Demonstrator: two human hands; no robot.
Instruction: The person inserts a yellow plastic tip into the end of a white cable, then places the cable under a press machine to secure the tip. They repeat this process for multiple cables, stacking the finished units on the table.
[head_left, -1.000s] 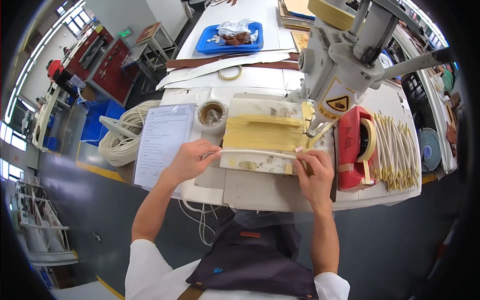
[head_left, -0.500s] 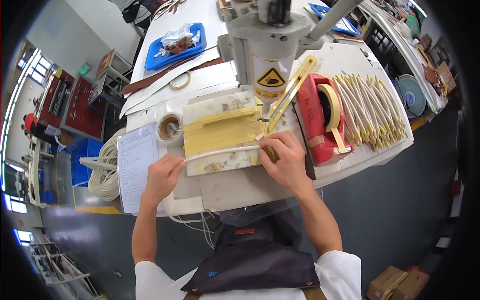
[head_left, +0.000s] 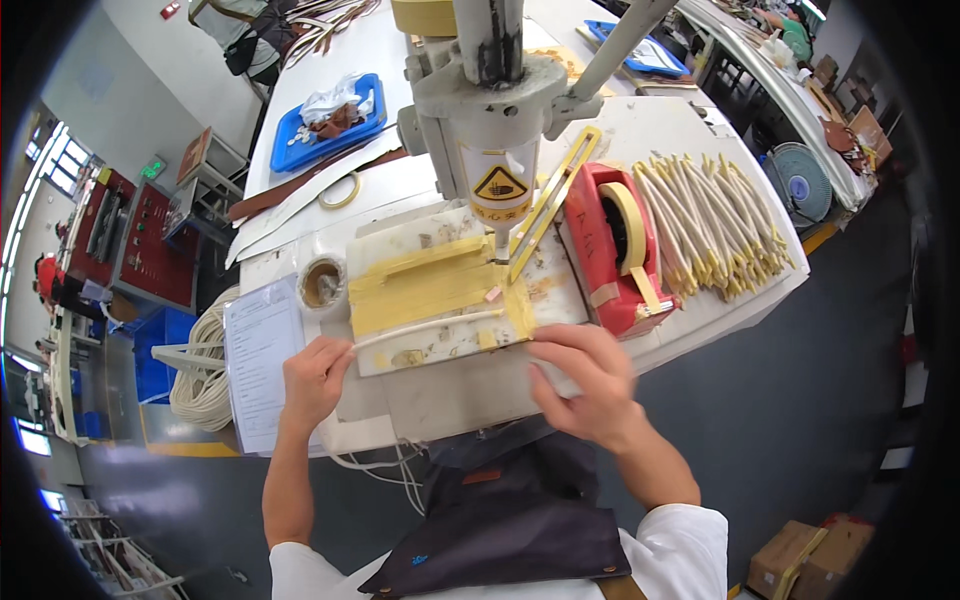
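Observation:
A short length of white cord (head_left: 428,328) lies across the front of a white block (head_left: 440,347) whose top is covered in yellow tape (head_left: 415,295). My left hand (head_left: 316,378) pinches the cord's left end at the block's left front corner. To the right, my right hand (head_left: 592,388) is off the cord, its thumb and fingers apart with nothing between them, close to the block's right front corner. Over the block's far right stands a grey press (head_left: 495,110) with a warning label, its thin tip near the tape. A small pink piece (head_left: 493,294) rests on the tape.
A red tape dispenser (head_left: 612,255) stands right of the block, beside a pile of white cords with yellow ends (head_left: 715,230). Left are a clear tape roll (head_left: 322,284), a paper sheet (head_left: 262,350) and a cord coil (head_left: 200,385). A blue tray (head_left: 300,150) sits behind.
My right hand has let go of the cord's right end and drawn back toward me, fingers spreading. My left hand still pinches the left end. The whole view has shifted slightly.

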